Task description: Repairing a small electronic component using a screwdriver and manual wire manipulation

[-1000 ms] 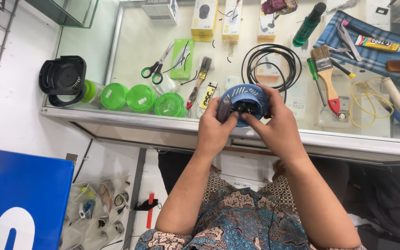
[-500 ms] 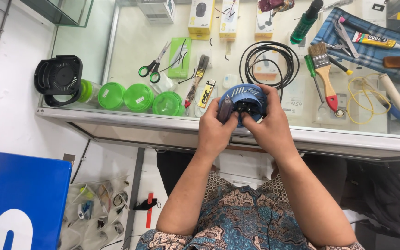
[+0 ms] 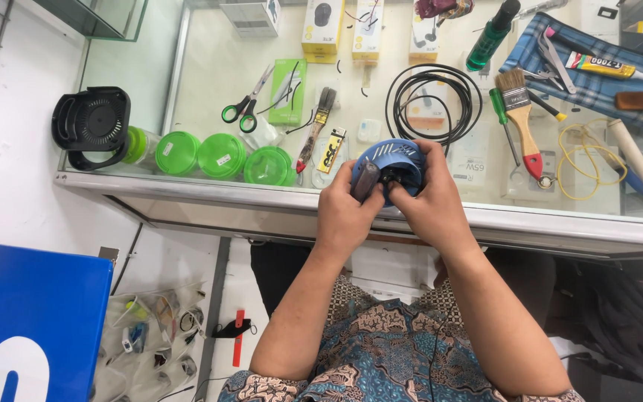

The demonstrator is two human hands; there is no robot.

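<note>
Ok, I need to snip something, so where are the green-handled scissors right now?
In the head view the green-handled scissors lie on the glass counter, left of both hands, beside the green packet and just above the green lids.

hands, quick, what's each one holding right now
Left hand: closed on a dark tool handle set against the round blue fan casing.
Right hand: closed on the casing.

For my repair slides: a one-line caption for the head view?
Both hands, left and right, grip a round blue slotted fan housing above a cluttered glass counter.
</note>
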